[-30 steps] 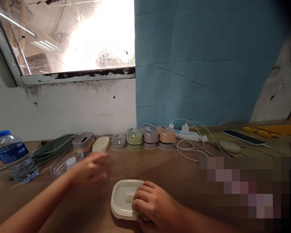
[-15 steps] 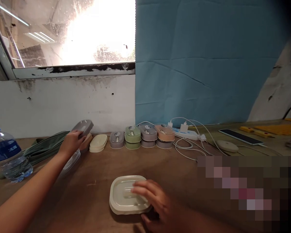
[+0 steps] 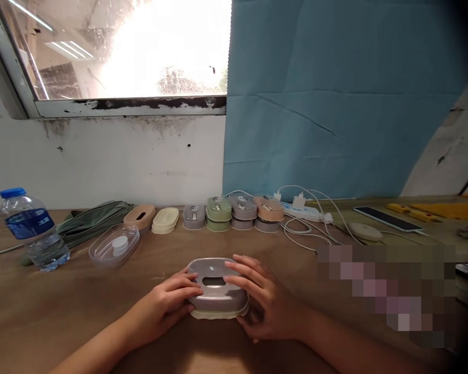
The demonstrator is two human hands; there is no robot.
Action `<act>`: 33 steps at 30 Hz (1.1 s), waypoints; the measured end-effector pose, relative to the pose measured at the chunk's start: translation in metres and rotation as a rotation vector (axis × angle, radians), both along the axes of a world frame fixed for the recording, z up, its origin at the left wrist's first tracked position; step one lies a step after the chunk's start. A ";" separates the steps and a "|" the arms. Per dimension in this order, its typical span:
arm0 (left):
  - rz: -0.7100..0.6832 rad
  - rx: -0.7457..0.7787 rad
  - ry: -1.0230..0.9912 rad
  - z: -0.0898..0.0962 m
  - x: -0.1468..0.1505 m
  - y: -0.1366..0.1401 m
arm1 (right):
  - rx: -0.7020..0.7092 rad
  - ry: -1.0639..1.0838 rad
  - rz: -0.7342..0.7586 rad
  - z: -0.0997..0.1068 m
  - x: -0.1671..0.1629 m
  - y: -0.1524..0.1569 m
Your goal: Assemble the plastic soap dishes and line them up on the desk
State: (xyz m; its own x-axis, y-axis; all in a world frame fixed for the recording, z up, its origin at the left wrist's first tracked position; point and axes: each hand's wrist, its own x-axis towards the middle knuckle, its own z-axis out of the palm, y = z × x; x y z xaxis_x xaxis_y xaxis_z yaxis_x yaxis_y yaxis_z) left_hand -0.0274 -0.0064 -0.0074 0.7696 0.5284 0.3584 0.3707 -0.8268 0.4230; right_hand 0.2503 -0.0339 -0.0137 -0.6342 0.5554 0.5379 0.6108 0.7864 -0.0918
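A grey plastic cover with an oval slot in its top sits over a cream base, whose wavy rim shows beneath it. My left hand grips the left end, fingers on top. My right hand is round the right end, its fingers over the top and its thumb low at the side. Beyond them, a clear lid with a white round piece lies at the left. Behind it are an orange slotted cover and a stack of cream bases.
A water bottle and a green bag stand left. Along the wall are grey, green and orange boxes, some stacked. Right of them are a power strip with white cables, a round pad and a phone.
My left hand has brought the grey cover from the back left onto the cream base. My right hand has shifted from the base's middle to its right end. The view has turned slightly left.
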 end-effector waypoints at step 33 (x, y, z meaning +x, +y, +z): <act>1.027 0.064 0.024 0.048 -0.109 0.047 | -0.108 -0.106 0.113 0.005 -0.004 0.003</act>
